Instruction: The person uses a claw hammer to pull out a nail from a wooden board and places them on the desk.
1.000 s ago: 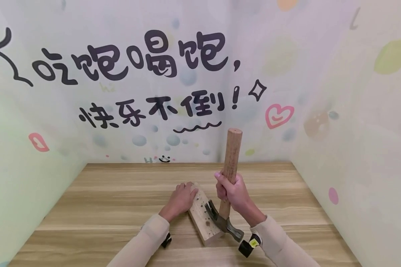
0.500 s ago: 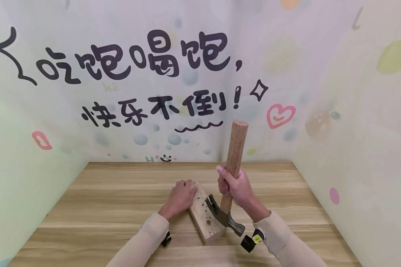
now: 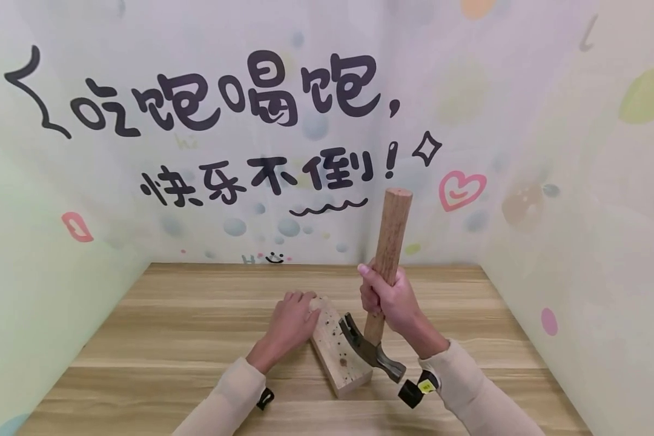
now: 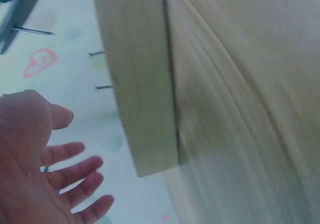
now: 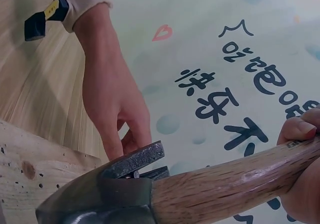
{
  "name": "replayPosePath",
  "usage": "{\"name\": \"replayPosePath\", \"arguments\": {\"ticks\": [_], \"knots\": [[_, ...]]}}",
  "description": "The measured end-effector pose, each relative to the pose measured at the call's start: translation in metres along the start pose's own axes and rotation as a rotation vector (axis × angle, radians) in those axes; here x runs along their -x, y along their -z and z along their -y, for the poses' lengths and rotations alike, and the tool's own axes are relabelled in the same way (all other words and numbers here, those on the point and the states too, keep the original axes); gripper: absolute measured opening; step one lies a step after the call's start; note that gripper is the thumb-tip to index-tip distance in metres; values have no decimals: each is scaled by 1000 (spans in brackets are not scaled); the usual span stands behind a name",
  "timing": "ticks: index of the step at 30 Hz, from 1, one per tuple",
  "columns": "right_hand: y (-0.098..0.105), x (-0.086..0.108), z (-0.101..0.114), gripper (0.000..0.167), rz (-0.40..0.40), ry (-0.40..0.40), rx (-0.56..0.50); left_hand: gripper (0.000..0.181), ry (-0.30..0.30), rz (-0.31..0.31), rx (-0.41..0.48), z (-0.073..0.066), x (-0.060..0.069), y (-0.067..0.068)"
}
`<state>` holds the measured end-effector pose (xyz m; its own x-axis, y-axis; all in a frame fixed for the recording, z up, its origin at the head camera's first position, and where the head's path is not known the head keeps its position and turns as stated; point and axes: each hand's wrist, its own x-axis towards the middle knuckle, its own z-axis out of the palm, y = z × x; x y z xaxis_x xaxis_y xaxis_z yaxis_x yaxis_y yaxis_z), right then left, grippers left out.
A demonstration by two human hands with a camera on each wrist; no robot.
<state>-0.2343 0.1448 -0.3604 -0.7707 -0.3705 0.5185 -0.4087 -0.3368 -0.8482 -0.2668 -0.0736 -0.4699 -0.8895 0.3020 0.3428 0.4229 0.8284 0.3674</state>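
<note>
In the head view my right hand (image 3: 391, 298) grips the wooden handle of a claw hammer (image 3: 373, 351), handle end up and metal head down. The hammer head hangs above the near right part of a wooden block (image 3: 342, 363) dotted with small holes. A nail (image 4: 32, 31) sits in the hammer's claw, its shank sticking out in the left wrist view. Two bent nails (image 4: 104, 87) stand out of the block's face. Beside the block's far end is my left hand (image 3: 291, 321), its fingers loosely bent and apart from the wood in the left wrist view.
The block lies on a wood-grain table (image 3: 196, 339). A back wall (image 3: 223, 236) with black lettering stands behind it, and side walls close in at left and right. Black wrist devices (image 3: 411, 393) hang below both sleeves.
My right hand has lifted the hammer slightly up and to the right. The left hand has drawn a little left from the block. The view has also shifted slightly.
</note>
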Motion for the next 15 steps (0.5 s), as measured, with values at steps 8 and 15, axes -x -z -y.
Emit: {"name": "replayPosePath", "arguments": {"ticks": [8, 15], "knots": [[-4, -2, 0, 31, 11, -10, -8, 19, -290, 44, 209, -13, 17, 8], [-12, -5, -2, 30, 29, -10, -46, 6, -416, 64, 285, -20, 21, 11]]}}
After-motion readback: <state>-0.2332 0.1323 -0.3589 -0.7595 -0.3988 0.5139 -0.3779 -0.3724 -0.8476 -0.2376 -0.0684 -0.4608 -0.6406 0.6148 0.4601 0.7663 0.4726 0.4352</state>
